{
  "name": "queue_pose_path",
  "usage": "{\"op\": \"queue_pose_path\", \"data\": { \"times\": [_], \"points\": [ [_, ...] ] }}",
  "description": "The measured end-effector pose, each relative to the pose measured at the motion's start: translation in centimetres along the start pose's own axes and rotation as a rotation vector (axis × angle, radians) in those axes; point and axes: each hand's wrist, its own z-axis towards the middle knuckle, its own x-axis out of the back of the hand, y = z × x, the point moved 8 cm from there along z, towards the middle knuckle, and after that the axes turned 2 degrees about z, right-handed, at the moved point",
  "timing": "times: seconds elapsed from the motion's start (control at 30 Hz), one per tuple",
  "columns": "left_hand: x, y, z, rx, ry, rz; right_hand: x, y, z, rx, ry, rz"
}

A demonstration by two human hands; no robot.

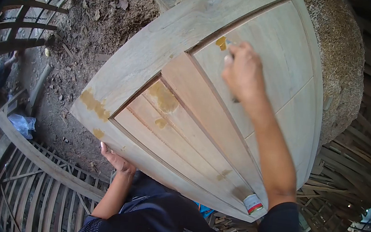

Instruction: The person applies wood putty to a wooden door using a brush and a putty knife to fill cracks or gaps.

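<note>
a pale unfinished wooden door (206,95) lies flat, its raised panels set inside a broad frame. yellow-brown filler patches (163,97) dot the near-left corner and the lower panels, one fresh dab at the upper panel's corner. a small tool (228,56) is pressed against that upper panel.
</note>
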Motion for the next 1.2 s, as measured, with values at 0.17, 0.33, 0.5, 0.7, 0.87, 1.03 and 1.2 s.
{"op": "queue_pose_path", "data": {
  "times": [0.17,0.33,0.5,0.7,0.87,1.03,1.2],
  "points": [
    [-0.1,0.2,-0.1,0.003,0.009,0.044,1.8,-0.8,-0.9,-0.075,-0.303,0.052],
    [0.3,-0.3,0.3,0.012,-0.029,-0.017,0.1,0.0,1.3,-0.208,-0.302,0.087],
    [-0.6,0.3,0.1,0.017,-0.013,0.003,1.8,-0.3,-2.3,-0.075,-0.426,0.074],
    [0.6,-0.5,0.6,0.046,-0.065,-0.066,1.1,2.4,-2.9,0.229,-0.161,0.132],
    [-0.2,0.1,0.0,0.027,0.005,-0.005,2.1,3.7,-2.6,-0.018,-0.663,-0.313],
    [0.6,-0.4,0.5,0.054,-0.045,-0.066,-0.4,0.9,-1.7,0.002,-0.237,-0.175],
    [0.3,0.1,1.0,-0.012,0.025,0.0,2.1,0.6,-2.2,-0.001,-0.458,0.012]
  ]
}}
